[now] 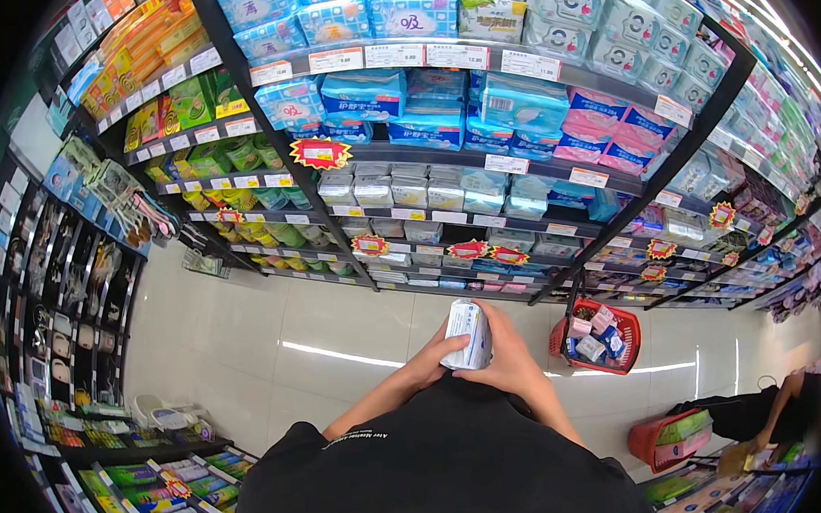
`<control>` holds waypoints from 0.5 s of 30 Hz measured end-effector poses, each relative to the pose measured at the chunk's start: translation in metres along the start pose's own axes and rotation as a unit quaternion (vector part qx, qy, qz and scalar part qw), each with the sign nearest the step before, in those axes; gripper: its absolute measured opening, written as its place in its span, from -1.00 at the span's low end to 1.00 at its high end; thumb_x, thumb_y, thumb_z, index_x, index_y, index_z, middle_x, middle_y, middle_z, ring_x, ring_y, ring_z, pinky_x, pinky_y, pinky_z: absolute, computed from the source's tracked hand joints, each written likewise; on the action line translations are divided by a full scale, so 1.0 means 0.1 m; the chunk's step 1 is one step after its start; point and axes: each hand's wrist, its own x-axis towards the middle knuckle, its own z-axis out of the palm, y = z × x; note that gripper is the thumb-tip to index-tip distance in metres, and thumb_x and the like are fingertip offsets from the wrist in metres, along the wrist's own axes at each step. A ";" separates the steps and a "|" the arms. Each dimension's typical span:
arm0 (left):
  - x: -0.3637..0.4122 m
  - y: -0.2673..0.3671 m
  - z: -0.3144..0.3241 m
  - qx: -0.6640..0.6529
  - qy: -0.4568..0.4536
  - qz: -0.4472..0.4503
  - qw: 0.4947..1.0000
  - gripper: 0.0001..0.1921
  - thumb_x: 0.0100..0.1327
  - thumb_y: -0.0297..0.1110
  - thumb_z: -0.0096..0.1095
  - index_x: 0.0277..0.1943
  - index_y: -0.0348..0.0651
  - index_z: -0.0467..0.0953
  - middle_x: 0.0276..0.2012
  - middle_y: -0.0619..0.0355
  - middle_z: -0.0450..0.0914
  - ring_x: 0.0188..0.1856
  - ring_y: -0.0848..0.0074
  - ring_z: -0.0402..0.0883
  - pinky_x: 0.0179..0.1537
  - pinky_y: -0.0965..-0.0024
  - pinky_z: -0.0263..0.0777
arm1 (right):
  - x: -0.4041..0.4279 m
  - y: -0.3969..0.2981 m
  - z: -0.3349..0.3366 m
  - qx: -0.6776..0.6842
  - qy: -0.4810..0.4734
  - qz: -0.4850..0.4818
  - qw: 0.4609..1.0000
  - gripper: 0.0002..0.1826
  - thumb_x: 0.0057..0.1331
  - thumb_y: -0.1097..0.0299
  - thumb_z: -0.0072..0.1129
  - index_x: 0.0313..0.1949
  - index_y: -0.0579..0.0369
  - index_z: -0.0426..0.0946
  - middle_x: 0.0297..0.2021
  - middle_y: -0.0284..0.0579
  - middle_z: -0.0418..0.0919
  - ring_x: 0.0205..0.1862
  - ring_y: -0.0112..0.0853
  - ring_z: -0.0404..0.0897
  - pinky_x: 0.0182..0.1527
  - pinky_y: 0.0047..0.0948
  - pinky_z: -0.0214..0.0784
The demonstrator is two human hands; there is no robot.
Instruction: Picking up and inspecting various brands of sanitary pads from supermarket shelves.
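Note:
Close to my chest I hold a white packet of sanitary pads (464,330) with blue print, gripped from both sides. My left hand (437,353) wraps its left side, the thumb lying across the front. On the other side, my right hand (507,347) closes around the packet, fingers near its top and thumb near its lower end. Ahead of me, shelves (417,154) carry rows of pads in packs, among them blue packs (364,95), pink packs (591,126) and small white packs (409,189).
A red shopping basket (632,340) with several packets stands on the tiled floor (346,379) to my right. Farther right, a person (771,412) reaches to a low shelf beside another red basket (642,440). Left are racks of hanging goods (70,292); mosquito coils (194,106) fill shelves ahead left.

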 end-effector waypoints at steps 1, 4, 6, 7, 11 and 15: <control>0.00 0.00 -0.01 -0.016 0.009 -0.011 1.000 -0.19 0.41 -0.18 0.21 0.57 -0.15 -0.07 0.40 -0.02 0.27 0.42 0.27 0.34 0.38 0.17 0.29 | 0.00 0.01 0.02 0.005 -0.001 0.002 1.000 0.18 -0.12 0.17 0.66 0.45 0.14 0.14 0.28 0.18 0.37 0.33 0.08 0.37 0.35 -0.09 0.28; 0.02 -0.03 -0.06 -0.077 0.021 -0.029 0.996 -0.28 0.45 -0.12 0.14 0.53 -0.17 0.05 0.35 -0.02 0.38 0.36 0.28 0.43 0.33 0.16 0.36 | 0.02 0.00 0.07 0.015 0.011 0.007 1.000 0.20 -0.12 0.16 0.66 0.46 0.16 0.13 0.28 0.20 0.37 0.33 0.10 0.37 0.36 -0.09 0.26; -0.02 -0.04 -0.10 -0.102 0.022 -0.031 0.994 -0.34 0.48 -0.08 0.10 0.50 -0.18 0.12 0.31 -0.02 0.43 0.34 0.28 0.46 0.32 0.15 0.37 | 0.04 -0.03 0.09 0.020 0.022 0.010 0.999 0.20 -0.12 0.15 0.67 0.46 0.16 0.12 0.28 0.21 0.37 0.32 0.11 0.37 0.36 -0.08 0.26; -0.04 -0.03 -0.12 -0.132 0.025 -0.033 0.990 -0.38 0.50 -0.04 0.05 0.48 -0.19 0.19 0.27 -0.02 0.48 0.31 0.28 0.50 0.30 0.14 0.38 | 0.05 -0.05 0.09 0.003 0.019 -0.001 1.000 0.20 -0.12 0.15 0.67 0.46 0.16 0.12 0.28 0.21 0.36 0.33 0.11 0.36 0.37 -0.07 0.26; -0.06 -0.04 -0.30 -0.209 -0.045 0.022 0.977 -0.38 0.55 -0.01 -0.08 0.50 -0.20 0.18 0.38 -0.06 0.41 0.40 0.19 0.43 0.40 0.02 0.26 | 0.10 -0.03 0.14 0.022 0.031 0.014 0.999 0.21 -0.11 0.13 0.68 0.47 0.18 0.14 0.33 0.20 0.35 0.36 0.06 0.36 0.37 -0.08 0.25; -0.13 0.31 -0.15 0.206 -0.120 0.078 0.968 -0.05 0.32 0.15 0.26 0.56 -0.23 0.02 0.49 -0.09 0.22 0.51 0.13 0.23 0.50 0.02 0.09 | 0.06 0.08 0.06 0.097 0.060 0.051 0.992 0.19 -0.12 0.12 0.70 0.45 0.21 0.21 0.30 0.16 0.42 0.34 -0.04 0.44 0.34 -0.13 0.30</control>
